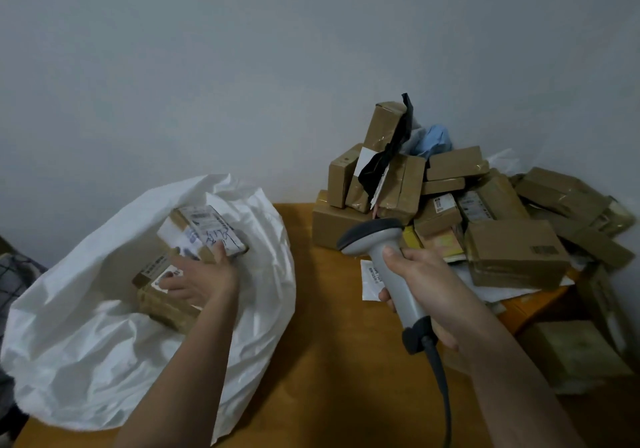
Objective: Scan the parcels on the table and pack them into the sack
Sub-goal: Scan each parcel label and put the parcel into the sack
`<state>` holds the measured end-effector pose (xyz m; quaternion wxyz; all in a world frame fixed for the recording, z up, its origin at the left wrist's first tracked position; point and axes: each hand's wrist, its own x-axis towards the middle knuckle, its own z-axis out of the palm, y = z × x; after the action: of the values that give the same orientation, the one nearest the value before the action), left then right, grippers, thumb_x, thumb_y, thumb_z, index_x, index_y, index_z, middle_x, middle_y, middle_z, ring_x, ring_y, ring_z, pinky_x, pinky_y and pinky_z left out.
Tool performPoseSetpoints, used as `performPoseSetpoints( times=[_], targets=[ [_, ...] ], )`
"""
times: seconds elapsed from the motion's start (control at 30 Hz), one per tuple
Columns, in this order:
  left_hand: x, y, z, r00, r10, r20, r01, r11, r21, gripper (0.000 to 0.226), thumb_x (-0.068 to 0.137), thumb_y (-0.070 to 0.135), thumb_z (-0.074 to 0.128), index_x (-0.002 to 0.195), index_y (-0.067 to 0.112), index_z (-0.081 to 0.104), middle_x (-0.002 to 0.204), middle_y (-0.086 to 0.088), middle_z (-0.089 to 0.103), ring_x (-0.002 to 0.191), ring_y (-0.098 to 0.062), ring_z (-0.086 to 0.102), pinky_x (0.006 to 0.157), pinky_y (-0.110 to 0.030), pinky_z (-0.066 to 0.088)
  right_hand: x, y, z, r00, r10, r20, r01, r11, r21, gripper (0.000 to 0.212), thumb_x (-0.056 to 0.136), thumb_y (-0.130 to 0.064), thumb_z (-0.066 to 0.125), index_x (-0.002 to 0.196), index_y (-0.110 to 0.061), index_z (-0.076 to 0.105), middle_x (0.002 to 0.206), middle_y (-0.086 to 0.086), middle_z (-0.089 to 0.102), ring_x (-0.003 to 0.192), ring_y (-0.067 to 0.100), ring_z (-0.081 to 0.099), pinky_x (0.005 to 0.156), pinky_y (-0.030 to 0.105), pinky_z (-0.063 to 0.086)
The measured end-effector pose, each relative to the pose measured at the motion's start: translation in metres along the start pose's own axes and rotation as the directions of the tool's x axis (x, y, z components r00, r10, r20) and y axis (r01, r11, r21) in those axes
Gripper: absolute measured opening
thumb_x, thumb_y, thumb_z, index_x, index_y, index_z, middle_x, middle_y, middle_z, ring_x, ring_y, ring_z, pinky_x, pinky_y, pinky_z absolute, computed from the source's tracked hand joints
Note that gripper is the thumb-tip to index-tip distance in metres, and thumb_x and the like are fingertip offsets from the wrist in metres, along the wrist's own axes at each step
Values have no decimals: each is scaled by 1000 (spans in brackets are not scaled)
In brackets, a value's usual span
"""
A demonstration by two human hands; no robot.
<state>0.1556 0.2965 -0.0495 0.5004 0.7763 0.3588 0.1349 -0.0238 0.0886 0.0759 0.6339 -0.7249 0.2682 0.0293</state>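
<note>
A white sack [86, 343] stands open at the table's left side with several brown parcels inside. My left hand [201, 281] reaches into its mouth, fingers spread and fairly straight. Its thumb touches the edge of a labelled parcel [204, 231] that lies tilted on top of the others. My right hand [426, 284] grips the handle of a grey barcode scanner [384, 253] above the table's middle, with the scanner's head pointing left and away. A heap of brown cardboard parcels [512, 250] fills the table's right rear corner.
The wooden table [332, 361] is bare between the sack and the heap. A white slip [372, 279] lies flat by the heap. The scanner's dark cable [443, 388] hangs toward the front edge. More boxes [571, 354] sit lower at the right. A grey wall stands behind.
</note>
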Motion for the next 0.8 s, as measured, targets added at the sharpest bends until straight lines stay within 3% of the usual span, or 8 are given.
performPoseSetpoints(
  times=[0.1, 0.2, 0.3, 0.37, 0.43, 0.6, 0.8],
  targets=[
    [10, -11, -12, 939, 343, -7, -330, 909, 255, 51, 91, 46, 60, 135, 27, 43, 144, -19, 30, 130, -41, 36, 108, -53, 29, 0, 1, 1, 1000, -1, 0, 1, 1000, 1, 20, 102, -34, 48, 95, -18, 59, 75, 12, 64, 53, 12, 60, 52, 25, 47],
    [20, -24, -13, 835, 508, 210, -544, 816, 193, 37, 99, 39, 49, 123, 13, 61, 127, -15, 44, 106, -35, 55, 89, -41, 44, 3, 1, 1, 1000, -8, 7, 8, 1000, -3, 20, 102, -34, 48, 97, -18, 59, 77, 12, 64, 52, 11, 60, 51, 25, 46],
    [20, -22, -4, 777, 470, 419, -598, 759, 258, 52, 101, 49, 37, 140, 16, 46, 134, -19, 46, 114, -38, 52, 96, -46, 43, 7, 1, -3, 1000, -22, 17, 22, 1000, 23, 21, 102, -32, 49, 102, -14, 59, 84, 14, 63, 57, 12, 62, 52, 26, 48],
    [16, -19, 3, 781, 377, 498, -577, 741, 343, 62, 99, 57, 32, 152, 27, 23, 154, -17, 26, 136, -41, 33, 110, -55, 28, 11, 2, -9, 999, -29, 18, 28, 999, 43, 21, 101, -32, 49, 100, -14, 60, 84, 15, 64, 59, 14, 63, 55, 28, 49],
    [3, -17, 7, 803, 348, 485, -545, 758, 358, 65, 97, 58, 35, 153, 34, 13, 160, -14, 7, 143, -44, 14, 113, -59, 15, 13, 3, -20, 1000, -21, 13, 21, 998, 57, 22, 101, -33, 49, 100, -14, 60, 79, 15, 64, 58, 16, 62, 56, 30, 49],
    [-57, -16, 30, 752, 529, 394, -651, 687, 323, 56, 96, 37, 53, 142, 9, 36, 145, -24, 24, 131, -44, 25, 107, -56, 25, 18, 13, -67, 998, 12, -67, -3, 992, 129, 24, 102, -34, 47, 103, -13, 58, 77, 16, 62, 59, 17, 58, 55, 29, 47],
    [-134, -34, 91, 587, 474, 656, -758, 606, 241, 42, 95, 25, 56, 134, 12, 47, 135, -14, 42, 123, -30, 41, 100, -39, 37, 28, 30, -138, 981, 55, -186, -22, 985, 173, 28, 102, -36, 45, 101, -12, 59, 78, 17, 63, 64, 22, 57, 58, 33, 46]
  ],
)
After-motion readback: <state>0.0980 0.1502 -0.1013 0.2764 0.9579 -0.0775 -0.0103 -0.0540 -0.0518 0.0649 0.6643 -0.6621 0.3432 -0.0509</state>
